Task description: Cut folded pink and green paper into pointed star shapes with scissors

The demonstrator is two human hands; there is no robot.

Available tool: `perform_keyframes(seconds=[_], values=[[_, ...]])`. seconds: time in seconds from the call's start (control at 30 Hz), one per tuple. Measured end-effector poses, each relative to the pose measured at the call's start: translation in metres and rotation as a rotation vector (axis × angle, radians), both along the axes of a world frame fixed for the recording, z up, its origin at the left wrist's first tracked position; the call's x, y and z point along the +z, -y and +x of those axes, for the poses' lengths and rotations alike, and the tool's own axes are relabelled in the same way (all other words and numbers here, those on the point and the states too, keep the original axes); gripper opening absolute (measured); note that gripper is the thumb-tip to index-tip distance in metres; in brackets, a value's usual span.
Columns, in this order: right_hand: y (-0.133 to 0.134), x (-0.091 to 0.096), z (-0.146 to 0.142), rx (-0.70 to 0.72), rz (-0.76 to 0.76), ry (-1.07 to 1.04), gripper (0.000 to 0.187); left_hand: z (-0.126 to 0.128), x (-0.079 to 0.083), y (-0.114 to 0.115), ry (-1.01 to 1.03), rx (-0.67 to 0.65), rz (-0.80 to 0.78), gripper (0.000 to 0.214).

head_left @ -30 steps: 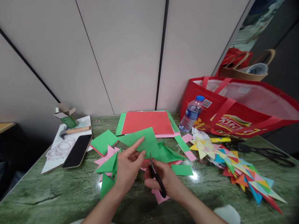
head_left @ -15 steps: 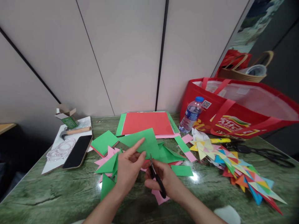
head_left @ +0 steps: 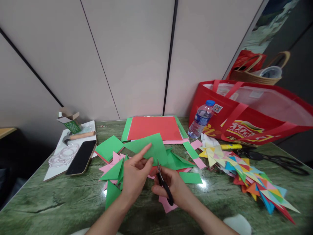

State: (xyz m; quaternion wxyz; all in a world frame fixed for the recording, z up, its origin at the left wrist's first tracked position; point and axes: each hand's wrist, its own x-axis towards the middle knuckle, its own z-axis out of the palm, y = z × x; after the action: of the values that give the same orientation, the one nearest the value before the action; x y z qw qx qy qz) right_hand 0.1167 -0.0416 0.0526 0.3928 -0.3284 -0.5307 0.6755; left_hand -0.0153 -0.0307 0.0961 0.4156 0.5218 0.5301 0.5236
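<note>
My left hand (head_left: 138,166) grips a sheet of green paper (head_left: 156,147) near its lower edge, index finger stretched along it. In my right hand (head_left: 171,186) is a small pair of black-handled scissors (head_left: 163,184), its blades at the paper's lower edge. Whether the blades are parted is hard to make out. Around my hands lie folded green pieces (head_left: 114,171), pink folded pieces (head_left: 114,160) and a green rectangle (head_left: 190,178). A stack of green squares (head_left: 109,147) with red beneath is to the left.
Red and green sheets (head_left: 154,128) lie at the back. On the left are a phone (head_left: 81,157), a small hammer-like tool (head_left: 81,135) and a green box (head_left: 70,122). A water bottle (head_left: 201,120), red bag (head_left: 244,114), larger scissors (head_left: 276,160) and colourful paper shapes (head_left: 254,182) sit right.
The view has shifted very slightly. Both hands, the green paper and the scissors hold nearly the same position.
</note>
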Motion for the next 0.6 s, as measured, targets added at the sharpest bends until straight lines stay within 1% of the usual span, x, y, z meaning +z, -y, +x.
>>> perform_keyframes(seconds=[0.13,0.27,0.4,0.6], values=[[-0.0004,0.0015,-0.0007,-0.019,-0.015,0.013,0.039,-0.0003,-0.0031,-0.0005,0.017,-0.004,0.018,0.051],[-0.0011,-0.0008,-0.0017,-0.011,-0.007,-0.008,0.037,-0.0005,-0.0046,-0.0007,0.058,-0.003,0.023,0.048],[-0.0011,-0.0038,-0.0022,-0.015,-0.003,-0.014,0.033,-0.0008,-0.0038,0.0002,0.064,0.006,0.032,0.046],[0.0,-0.0026,-0.0031,-0.042,-0.023,-0.019,0.033,0.0001,-0.0015,0.0006,0.049,0.01,0.03,0.048]])
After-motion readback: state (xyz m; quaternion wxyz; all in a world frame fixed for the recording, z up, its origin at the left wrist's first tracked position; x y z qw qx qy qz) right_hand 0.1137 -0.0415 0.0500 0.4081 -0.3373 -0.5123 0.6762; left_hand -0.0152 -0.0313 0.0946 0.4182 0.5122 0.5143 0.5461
